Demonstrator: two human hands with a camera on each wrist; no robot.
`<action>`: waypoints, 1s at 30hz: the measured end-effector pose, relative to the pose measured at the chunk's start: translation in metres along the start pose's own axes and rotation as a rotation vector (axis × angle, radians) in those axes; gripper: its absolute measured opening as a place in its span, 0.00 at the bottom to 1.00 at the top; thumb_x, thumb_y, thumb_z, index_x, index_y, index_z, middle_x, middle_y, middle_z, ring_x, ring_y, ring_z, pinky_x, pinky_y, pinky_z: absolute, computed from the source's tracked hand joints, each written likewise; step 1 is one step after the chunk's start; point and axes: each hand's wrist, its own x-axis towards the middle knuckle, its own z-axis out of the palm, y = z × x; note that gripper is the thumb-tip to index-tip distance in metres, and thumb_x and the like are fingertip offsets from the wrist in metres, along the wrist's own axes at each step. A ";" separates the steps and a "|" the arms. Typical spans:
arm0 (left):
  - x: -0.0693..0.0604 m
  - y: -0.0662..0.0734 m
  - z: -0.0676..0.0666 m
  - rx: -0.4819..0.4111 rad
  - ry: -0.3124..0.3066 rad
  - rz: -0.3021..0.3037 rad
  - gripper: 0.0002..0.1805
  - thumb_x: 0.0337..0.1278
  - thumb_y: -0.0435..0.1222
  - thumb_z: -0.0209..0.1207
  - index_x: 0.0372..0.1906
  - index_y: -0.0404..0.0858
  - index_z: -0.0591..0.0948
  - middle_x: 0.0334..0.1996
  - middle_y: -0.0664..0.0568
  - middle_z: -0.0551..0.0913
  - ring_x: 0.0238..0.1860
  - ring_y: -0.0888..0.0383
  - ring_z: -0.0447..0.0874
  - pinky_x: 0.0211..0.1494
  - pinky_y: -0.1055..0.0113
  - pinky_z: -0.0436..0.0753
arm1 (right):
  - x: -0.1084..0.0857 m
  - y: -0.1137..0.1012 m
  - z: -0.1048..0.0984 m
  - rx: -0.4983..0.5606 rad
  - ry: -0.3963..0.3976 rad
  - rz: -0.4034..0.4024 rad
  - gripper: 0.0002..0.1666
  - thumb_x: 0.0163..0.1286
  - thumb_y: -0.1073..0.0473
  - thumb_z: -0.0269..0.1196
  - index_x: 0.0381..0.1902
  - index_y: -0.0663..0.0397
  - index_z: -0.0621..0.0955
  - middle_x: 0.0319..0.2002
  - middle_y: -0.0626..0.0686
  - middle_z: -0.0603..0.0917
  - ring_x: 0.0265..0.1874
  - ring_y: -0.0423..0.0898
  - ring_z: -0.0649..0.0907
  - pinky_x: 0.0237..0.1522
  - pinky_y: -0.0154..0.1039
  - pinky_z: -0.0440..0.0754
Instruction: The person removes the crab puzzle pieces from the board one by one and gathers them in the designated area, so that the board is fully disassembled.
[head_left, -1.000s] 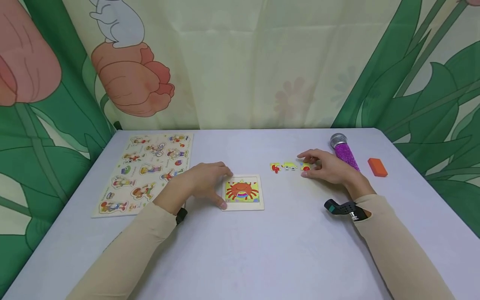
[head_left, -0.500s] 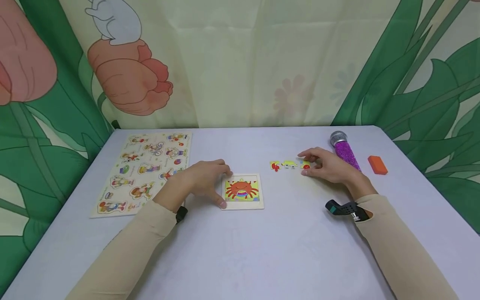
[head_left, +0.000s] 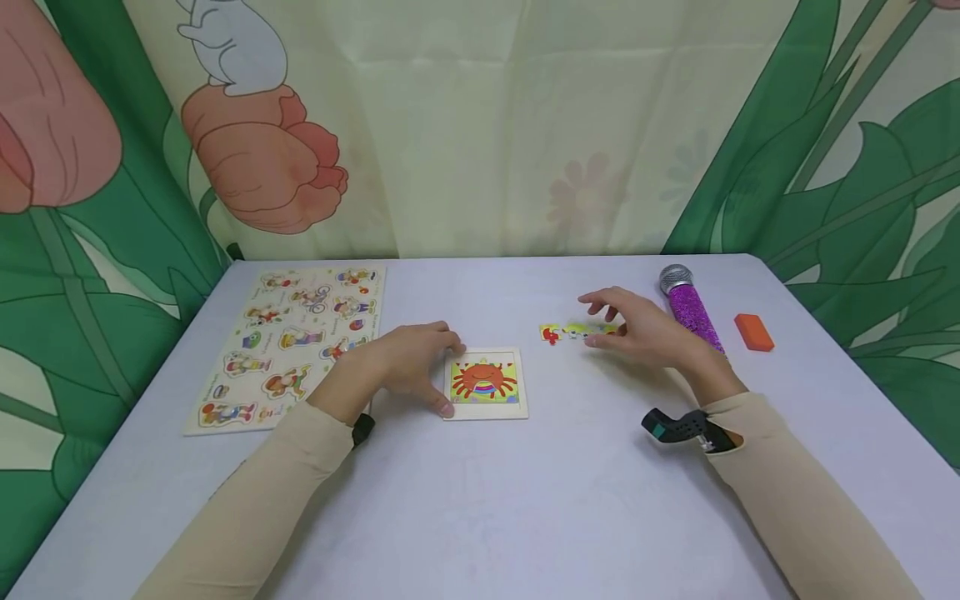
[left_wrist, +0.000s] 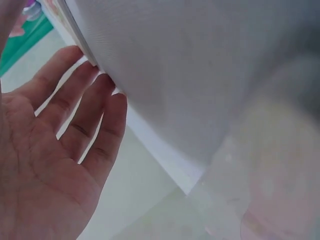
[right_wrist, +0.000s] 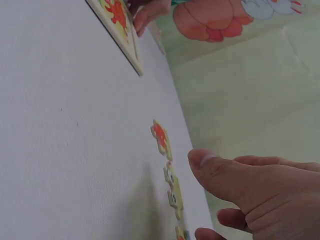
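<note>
A small wooden jigsaw board with a red crab picture lies flat mid-table. My left hand touches its left side, thumb at the near corner and fingertips at the far one. In the left wrist view, the fingers of that hand are fairly straight against an edge. To the right, three puzzle pieces lie in a row: a red-and-yellow piece, a yellow middle piece, and a third piece mostly hidden. Over the row's right end hovers my right hand, thumb and fingers spread, holding nothing.
A large picture board with cartoon children lies at the left, partly behind the left forearm. Right of the right hand are a purple glitter microphone and an orange block. A printed curtain hangs behind the table.
My right hand has lifted from the rightmost puzzle piece and shifted slightly left, its thumb and fingers spreading. The left hand and the crab board stay in place.
</note>
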 end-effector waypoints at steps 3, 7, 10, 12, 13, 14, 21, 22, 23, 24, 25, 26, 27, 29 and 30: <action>0.000 -0.001 0.001 -0.026 -0.003 -0.010 0.51 0.40 0.58 0.80 0.71 0.44 0.73 0.67 0.52 0.75 0.70 0.50 0.71 0.75 0.51 0.69 | 0.003 -0.009 0.003 0.009 -0.015 -0.018 0.37 0.68 0.58 0.72 0.72 0.55 0.71 0.58 0.59 0.80 0.52 0.55 0.77 0.49 0.51 0.83; -0.001 0.000 0.002 -0.039 -0.006 -0.016 0.51 0.40 0.58 0.80 0.71 0.44 0.72 0.67 0.52 0.74 0.71 0.50 0.70 0.76 0.51 0.68 | 0.005 -0.020 0.008 0.026 -0.030 -0.044 0.36 0.68 0.58 0.71 0.71 0.55 0.72 0.57 0.57 0.81 0.52 0.54 0.77 0.49 0.50 0.83; -0.002 0.001 0.002 -0.030 -0.008 -0.013 0.51 0.40 0.58 0.80 0.71 0.43 0.72 0.67 0.52 0.75 0.70 0.50 0.71 0.76 0.51 0.68 | 0.007 -0.025 0.011 0.041 -0.037 -0.074 0.35 0.68 0.58 0.72 0.70 0.56 0.74 0.57 0.58 0.81 0.52 0.54 0.78 0.48 0.52 0.84; -0.001 0.001 0.002 -0.023 -0.009 -0.011 0.51 0.41 0.58 0.79 0.71 0.43 0.72 0.67 0.52 0.75 0.70 0.50 0.71 0.76 0.51 0.68 | 0.009 -0.028 0.013 0.043 -0.038 -0.091 0.34 0.68 0.58 0.72 0.69 0.57 0.75 0.56 0.57 0.81 0.51 0.54 0.78 0.48 0.52 0.85; -0.002 0.001 0.002 -0.022 -0.007 -0.011 0.51 0.41 0.58 0.79 0.71 0.44 0.72 0.67 0.52 0.75 0.70 0.50 0.71 0.76 0.51 0.68 | 0.010 -0.030 0.014 0.041 -0.038 -0.100 0.34 0.68 0.58 0.72 0.69 0.57 0.75 0.56 0.57 0.81 0.51 0.54 0.79 0.48 0.52 0.85; -0.002 0.001 0.002 -0.025 -0.005 -0.011 0.51 0.41 0.58 0.79 0.71 0.44 0.71 0.67 0.52 0.75 0.70 0.50 0.71 0.76 0.51 0.68 | 0.012 -0.032 0.015 0.043 -0.037 -0.105 0.33 0.67 0.58 0.72 0.68 0.57 0.76 0.55 0.57 0.82 0.51 0.54 0.79 0.47 0.52 0.85; -0.002 -0.002 0.004 -0.053 -0.006 0.002 0.42 0.40 0.57 0.80 0.63 0.56 0.74 0.64 0.55 0.76 0.65 0.50 0.73 0.72 0.50 0.71 | 0.019 -0.045 0.024 0.036 -0.061 -0.128 0.32 0.66 0.57 0.73 0.66 0.57 0.78 0.50 0.55 0.82 0.51 0.54 0.80 0.46 0.48 0.86; -0.002 -0.002 0.004 -0.050 -0.011 0.006 0.39 0.41 0.57 0.80 0.61 0.57 0.74 0.63 0.55 0.76 0.64 0.50 0.73 0.72 0.50 0.72 | 0.019 -0.046 0.024 0.032 -0.066 -0.130 0.32 0.66 0.57 0.73 0.66 0.56 0.78 0.50 0.55 0.82 0.50 0.54 0.80 0.46 0.47 0.86; -0.003 -0.002 0.004 -0.045 -0.014 0.012 0.37 0.42 0.57 0.79 0.58 0.57 0.76 0.62 0.56 0.76 0.63 0.50 0.73 0.71 0.50 0.73 | 0.020 -0.047 0.025 0.028 -0.071 -0.130 0.32 0.66 0.57 0.73 0.66 0.56 0.78 0.50 0.55 0.82 0.50 0.53 0.80 0.46 0.46 0.86; -0.003 -0.002 0.004 -0.041 -0.017 0.016 0.35 0.42 0.57 0.79 0.56 0.58 0.76 0.61 0.56 0.76 0.61 0.50 0.73 0.70 0.50 0.73 | 0.021 -0.049 0.026 0.029 -0.074 -0.131 0.32 0.66 0.56 0.74 0.66 0.56 0.78 0.50 0.55 0.82 0.50 0.53 0.80 0.45 0.45 0.86; -0.004 -0.002 0.003 -0.040 -0.020 0.019 0.33 0.43 0.57 0.79 0.55 0.58 0.77 0.61 0.56 0.75 0.61 0.51 0.72 0.69 0.50 0.74 | 0.021 -0.050 0.026 0.033 -0.077 -0.133 0.32 0.66 0.56 0.74 0.66 0.56 0.78 0.50 0.55 0.82 0.50 0.53 0.80 0.45 0.45 0.86; -0.004 -0.002 0.003 -0.040 -0.023 0.021 0.32 0.43 0.57 0.79 0.54 0.59 0.77 0.61 0.56 0.75 0.60 0.51 0.72 0.69 0.51 0.74 | 0.022 -0.051 0.027 0.037 -0.080 -0.137 0.32 0.66 0.57 0.74 0.66 0.56 0.78 0.50 0.55 0.82 0.49 0.53 0.80 0.45 0.46 0.86; -0.004 -0.002 0.003 -0.041 -0.025 0.025 0.31 0.43 0.57 0.78 0.53 0.59 0.77 0.61 0.56 0.75 0.60 0.51 0.71 0.68 0.51 0.74 | 0.022 -0.052 0.028 0.039 -0.080 -0.144 0.32 0.66 0.57 0.74 0.66 0.56 0.78 0.50 0.56 0.82 0.49 0.53 0.80 0.45 0.46 0.86; -0.004 -0.002 0.002 -0.045 -0.025 0.036 0.29 0.44 0.56 0.78 0.52 0.59 0.78 0.61 0.56 0.74 0.59 0.51 0.71 0.67 0.51 0.75 | 0.024 -0.055 0.030 0.050 -0.086 -0.156 0.31 0.66 0.58 0.74 0.65 0.56 0.79 0.51 0.57 0.82 0.49 0.53 0.80 0.45 0.48 0.87; -0.004 -0.002 0.002 -0.045 -0.025 0.036 0.30 0.44 0.57 0.78 0.52 0.59 0.78 0.62 0.56 0.74 0.59 0.51 0.71 0.67 0.51 0.75 | 0.024 -0.056 0.031 0.054 -0.089 -0.165 0.31 0.66 0.58 0.74 0.65 0.57 0.79 0.51 0.57 0.82 0.48 0.53 0.80 0.45 0.48 0.87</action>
